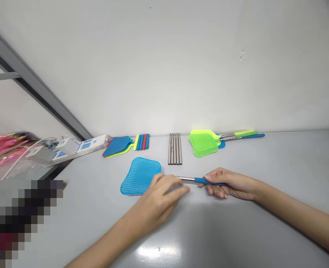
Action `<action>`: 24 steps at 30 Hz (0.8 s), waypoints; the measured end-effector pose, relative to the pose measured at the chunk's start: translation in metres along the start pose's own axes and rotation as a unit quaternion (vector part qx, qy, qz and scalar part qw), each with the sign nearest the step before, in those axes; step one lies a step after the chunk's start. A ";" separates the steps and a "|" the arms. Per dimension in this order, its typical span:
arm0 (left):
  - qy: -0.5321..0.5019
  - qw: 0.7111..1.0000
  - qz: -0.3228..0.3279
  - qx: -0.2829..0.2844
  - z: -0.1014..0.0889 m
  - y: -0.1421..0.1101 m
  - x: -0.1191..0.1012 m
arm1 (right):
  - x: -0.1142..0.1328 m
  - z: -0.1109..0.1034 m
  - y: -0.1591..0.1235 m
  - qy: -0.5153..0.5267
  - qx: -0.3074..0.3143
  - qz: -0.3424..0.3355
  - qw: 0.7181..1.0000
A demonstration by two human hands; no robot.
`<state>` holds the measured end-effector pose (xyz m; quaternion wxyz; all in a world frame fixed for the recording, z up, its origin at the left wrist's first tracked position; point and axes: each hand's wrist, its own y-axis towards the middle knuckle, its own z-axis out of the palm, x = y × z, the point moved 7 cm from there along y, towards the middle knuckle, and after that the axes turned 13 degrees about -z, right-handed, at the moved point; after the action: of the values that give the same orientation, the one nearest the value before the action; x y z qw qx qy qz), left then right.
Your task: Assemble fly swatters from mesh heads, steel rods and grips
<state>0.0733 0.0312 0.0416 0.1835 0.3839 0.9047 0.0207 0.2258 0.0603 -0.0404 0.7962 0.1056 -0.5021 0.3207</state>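
**A:** What are your hands doing?

**B:** Your right hand (228, 184) has its grip clenched on the fly swatter handle (206, 181); your left hand (158, 199) hangs loose, open, beside the steel tip, over the blue mesh swatter head (138, 175) on the table (278, 171).

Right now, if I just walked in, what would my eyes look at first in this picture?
You would probably spot the bright blue fly swatter on the grey table first. The right hand holds its blue handle, and the left hand is close to its steel shaft. Behind them, at the back, neon green swatter heads stand out beside a row of steel rods.
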 end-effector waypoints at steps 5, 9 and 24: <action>-0.053 0.988 0.047 0.138 0.026 -0.008 -0.027 | 0.003 0.000 0.000 0.026 -0.008 -0.017 0.999; -0.086 0.983 0.008 0.160 0.029 -0.007 -0.019 | 0.006 0.000 -0.001 0.036 -0.014 -0.028 0.999; -0.569 0.780 -0.262 0.004 0.030 0.004 0.044 | 0.004 -0.001 -0.001 0.052 0.013 -0.036 0.998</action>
<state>0.0584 0.0617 0.0003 0.6614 0.0751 0.7016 -0.2543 0.2285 0.0615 -0.0368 0.8309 0.1174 -0.4514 0.3035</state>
